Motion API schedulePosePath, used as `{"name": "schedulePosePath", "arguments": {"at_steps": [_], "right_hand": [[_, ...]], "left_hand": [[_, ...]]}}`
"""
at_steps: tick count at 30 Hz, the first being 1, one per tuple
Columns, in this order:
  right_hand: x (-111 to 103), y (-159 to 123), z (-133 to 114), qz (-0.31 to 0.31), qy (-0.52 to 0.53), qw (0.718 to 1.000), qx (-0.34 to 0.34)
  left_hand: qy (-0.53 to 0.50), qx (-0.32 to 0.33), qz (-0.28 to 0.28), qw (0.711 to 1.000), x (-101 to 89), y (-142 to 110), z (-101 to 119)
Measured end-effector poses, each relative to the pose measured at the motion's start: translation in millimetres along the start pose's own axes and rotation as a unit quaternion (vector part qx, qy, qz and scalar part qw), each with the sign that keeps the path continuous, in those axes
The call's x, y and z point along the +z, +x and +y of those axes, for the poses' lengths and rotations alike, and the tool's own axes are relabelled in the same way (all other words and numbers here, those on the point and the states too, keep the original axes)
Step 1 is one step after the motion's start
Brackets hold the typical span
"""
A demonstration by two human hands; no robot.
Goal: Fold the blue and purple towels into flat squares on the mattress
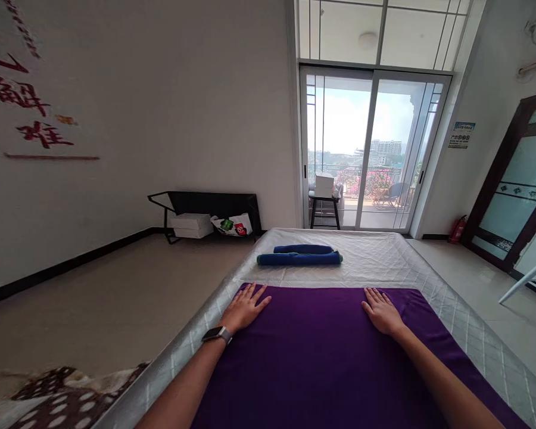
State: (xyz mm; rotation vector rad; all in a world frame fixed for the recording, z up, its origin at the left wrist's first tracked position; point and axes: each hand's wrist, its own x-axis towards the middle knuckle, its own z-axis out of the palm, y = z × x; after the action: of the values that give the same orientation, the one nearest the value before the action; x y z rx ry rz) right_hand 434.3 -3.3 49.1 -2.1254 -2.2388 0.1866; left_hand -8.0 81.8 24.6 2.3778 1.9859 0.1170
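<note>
A purple cloth (321, 351) lies spread flat over a pale quilted mattress (370, 256). My left hand (245, 308) rests palm down near the cloth's far left corner, fingers spread, with a watch (217, 334) on the wrist. Toward the far right corner, my right hand (382, 311) presses flat on the same cloth, fingers stretched forward. Beyond the cloth's far edge, a rolled blue cloth (299, 258) lies crosswise on the mattress, with a second blue roll (302, 248) just behind it. Neither hand touches the rolls. The near part of the purple cloth runs out of view.
A black bench-like frame (212, 202) stands by the left wall with white boxes (191, 224) and a printed bag (233, 225). Sliding glass doors (339, 143) are at the far end. A brown dotted blanket (62, 399) lies at lower left, a fire extinguisher (457, 229) at right.
</note>
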Motion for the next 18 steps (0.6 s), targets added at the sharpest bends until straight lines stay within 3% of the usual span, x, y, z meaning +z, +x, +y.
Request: {"name": "schedulePosePath", "arguments": {"at_steps": [5,8,18], "right_hand": [[1.1,-3.1,75.7,0.025,-0.031,0.995,0.096],[-2.2,-5.1,103.4,0.030,-0.045,0.990,0.128],[-0.2,-0.8,109.7,0.043,-0.030,0.983,0.174]], "left_hand": [[0.009,-0.004,0.009,1.000,5.0,2.7,-4.1],[0.008,-0.014,0.022,1.000,6.0,3.1,0.1],[0.012,-0.063,0.015,0.998,-2.3,-1.6,4.4]]}}
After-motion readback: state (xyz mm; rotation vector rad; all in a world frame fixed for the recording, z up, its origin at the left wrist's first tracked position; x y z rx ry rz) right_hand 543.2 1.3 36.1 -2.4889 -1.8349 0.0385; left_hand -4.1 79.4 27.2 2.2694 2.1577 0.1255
